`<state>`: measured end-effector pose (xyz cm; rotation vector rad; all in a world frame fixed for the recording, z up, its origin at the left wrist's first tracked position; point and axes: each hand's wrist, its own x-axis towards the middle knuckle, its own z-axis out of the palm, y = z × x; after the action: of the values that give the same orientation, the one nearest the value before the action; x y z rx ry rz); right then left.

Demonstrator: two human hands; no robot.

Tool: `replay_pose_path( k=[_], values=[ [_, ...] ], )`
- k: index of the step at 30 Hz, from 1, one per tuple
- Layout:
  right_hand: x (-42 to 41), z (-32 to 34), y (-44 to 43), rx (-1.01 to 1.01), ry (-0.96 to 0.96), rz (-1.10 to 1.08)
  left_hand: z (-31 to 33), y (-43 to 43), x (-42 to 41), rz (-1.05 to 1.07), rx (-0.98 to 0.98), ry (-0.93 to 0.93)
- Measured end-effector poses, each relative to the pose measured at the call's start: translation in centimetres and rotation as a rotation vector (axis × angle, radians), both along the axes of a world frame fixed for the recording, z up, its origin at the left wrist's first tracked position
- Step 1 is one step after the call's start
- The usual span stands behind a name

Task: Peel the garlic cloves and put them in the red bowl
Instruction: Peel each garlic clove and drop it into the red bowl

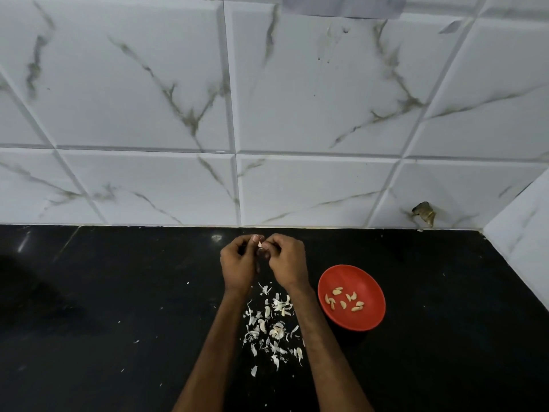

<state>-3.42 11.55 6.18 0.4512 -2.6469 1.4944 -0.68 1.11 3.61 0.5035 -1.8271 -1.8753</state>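
My left hand [237, 263] and my right hand [286, 260] meet above the black counter near the wall, and their fingertips pinch one small garlic clove [260, 244]; most of the clove is hidden by the fingers. A red bowl [368, 318] stands on the counter to the right of my right forearm and holds several peeled cloves [344, 300]. White garlic skins and a few unpeeled cloves [271, 325] lie scattered on the counter between my forearms.
The black counter [118, 307] runs from a white marble-patterned tile wall [267, 114] at the back to a side wall [523, 242] on the right. A broken patch in the tile [424, 214] sits low on the back wall.
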Motion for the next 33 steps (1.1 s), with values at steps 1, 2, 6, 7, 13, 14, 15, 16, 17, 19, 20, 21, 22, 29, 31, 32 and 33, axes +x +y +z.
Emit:
replay_pose_path(
  k=[1,2,6,7,13,14,15,16,17,19,20,21,22,29,31,32,33],
  values=[
    [0.1,0.1,0.1,-0.009,-0.007,-0.009,0.0,0.1,0.0,-0.015,0.073,-0.007],
    [0.1,0.1,0.2,-0.003,-0.017,-0.026,0.1,0.2,0.0,-0.021,0.075,-0.01],
    [0.8,0.8,0.1,0.334,0.011,-0.111,0.3,0.4,0.1,0.045,-0.404,-0.057],
    [1.0,1.2,-0.2,0.454,0.044,-0.107,0.3,0.5,0.1,0.065,-0.442,-0.061],
    [1.1,1.5,0.3,0.469,0.13,-0.014,0.0,-0.4,0.4,-0.12,-0.053,-0.138],
    [0.9,1.2,0.7,0.349,0.086,-0.008,0.3,-0.8,0.6,-0.214,0.146,-0.149],
    [0.8,1.1,1.0,0.241,0.041,-0.014,0.6,-1.2,0.6,-0.288,0.28,-0.162],
    [0.7,0.9,1.2,0.174,0.0,-0.028,0.7,-1.5,0.4,-0.318,0.284,-0.183],
    [0.7,0.8,1.2,0.169,-0.021,-0.043,0.8,-1.6,0.2,-0.308,0.221,-0.203],
    [1.0,0.7,0.9,0.316,0.016,-0.072,0.6,-1.0,-0.1,-0.175,-0.18,-0.251],
    [1.1,0.9,0.5,0.428,0.056,-0.082,0.5,-0.4,-0.3,-0.096,-0.347,-0.275],
    [1.3,1.0,0.3,0.509,0.084,-0.091,0.2,0.1,-0.3,-0.028,-0.422,-0.282],
    [1.3,1.1,0.0,0.551,0.108,-0.096,0.0,0.5,-0.3,0.016,-0.441,-0.281],
    [1.7,0.3,-0.1,0.479,0.188,-0.12,-0.3,0.9,0.3,0.029,-0.285,-0.214],
    [1.2,0.3,0.2,0.256,0.06,-0.11,0.3,1.0,0.6,-0.139,0.115,-0.152],
    [0.9,0.3,0.4,0.115,-0.005,-0.106,0.7,0.9,0.7,-0.223,0.305,-0.114],
    [0.6,0.1,0.5,0.009,-0.057,-0.107,1.0,0.6,0.7,-0.289,0.424,-0.086]
  ],
)
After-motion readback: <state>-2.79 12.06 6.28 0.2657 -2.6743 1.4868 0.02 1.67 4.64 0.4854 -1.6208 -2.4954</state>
